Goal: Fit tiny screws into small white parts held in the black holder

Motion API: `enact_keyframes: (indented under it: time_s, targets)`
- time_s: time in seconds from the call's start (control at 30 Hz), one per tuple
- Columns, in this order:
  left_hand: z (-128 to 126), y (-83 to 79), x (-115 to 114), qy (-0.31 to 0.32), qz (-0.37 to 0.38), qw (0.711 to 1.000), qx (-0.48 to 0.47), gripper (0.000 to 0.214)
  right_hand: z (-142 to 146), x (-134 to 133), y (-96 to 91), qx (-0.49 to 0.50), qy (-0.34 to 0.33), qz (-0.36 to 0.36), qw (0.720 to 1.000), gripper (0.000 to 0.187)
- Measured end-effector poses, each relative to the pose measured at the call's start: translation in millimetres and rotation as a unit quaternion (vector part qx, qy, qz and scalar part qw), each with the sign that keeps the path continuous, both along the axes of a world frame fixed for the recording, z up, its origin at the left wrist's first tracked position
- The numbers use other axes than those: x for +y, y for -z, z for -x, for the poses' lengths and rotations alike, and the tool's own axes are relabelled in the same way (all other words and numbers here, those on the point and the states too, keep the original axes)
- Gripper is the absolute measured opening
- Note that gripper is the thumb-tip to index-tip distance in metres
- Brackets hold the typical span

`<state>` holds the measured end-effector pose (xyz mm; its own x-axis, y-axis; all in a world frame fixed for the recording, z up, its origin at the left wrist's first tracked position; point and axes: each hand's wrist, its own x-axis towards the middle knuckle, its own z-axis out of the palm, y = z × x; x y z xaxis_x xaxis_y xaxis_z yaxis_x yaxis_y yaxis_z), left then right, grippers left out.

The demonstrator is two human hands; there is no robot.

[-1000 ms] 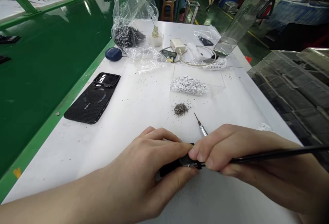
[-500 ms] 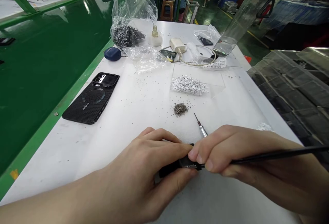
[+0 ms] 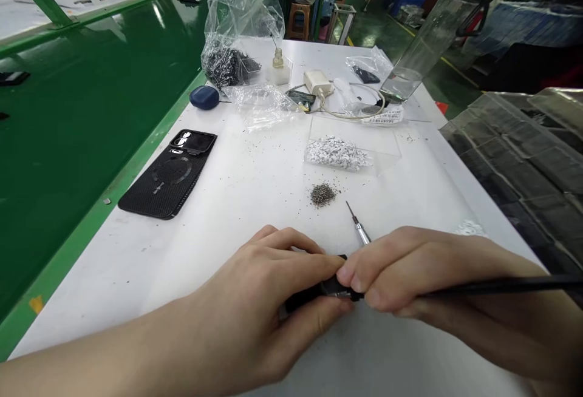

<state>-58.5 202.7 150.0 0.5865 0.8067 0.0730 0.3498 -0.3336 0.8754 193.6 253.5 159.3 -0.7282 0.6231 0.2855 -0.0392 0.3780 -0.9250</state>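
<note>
My left hand is closed round a small black plastic part, thumb below and fingers above. My right hand is closed, with its fingertips at the right end of that part. A long thin black tool runs through the right hand and out past the wrist; its working end is hidden, so its kind cannot be told. Just beyond the right hand lies a screwdriver with a metal shaft. A small heap of tiny screws is on the white table in front of both hands.
A black phone case lies at left. Behind the screws are a clear bag of small white pieces, a white charger with cable, a glass bottle and a tilted water bottle. Clear trays stand at right.
The whole view has shifted slightly. Both hands keep the same hold on the black part, and the tail of the thin black tool sits a little lower.
</note>
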Motion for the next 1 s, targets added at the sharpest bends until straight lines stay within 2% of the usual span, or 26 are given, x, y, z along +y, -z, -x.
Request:
enact_keyframes:
  time_s: [0.17,0.5,1.0]
  targets:
    - [-0.7,-0.4,0.7,0.0,0.0,1.0,0.006,0.02,0.9,0.9,3.5,0.012,0.015,0.018,1.0,0.01]
    - [-0.2,-2.4,1.0,-0.001,-0.005,1.0,0.014,0.016,3.5,1.2,-1.0,-0.001,0.004,-0.032,0.999,0.013]
    - [-1.3,-4.1,2.5,-0.003,0.006,1.0,-0.003,0.022,2.8,0.4,-2.5,-0.008,-0.012,-0.048,0.999,0.014]
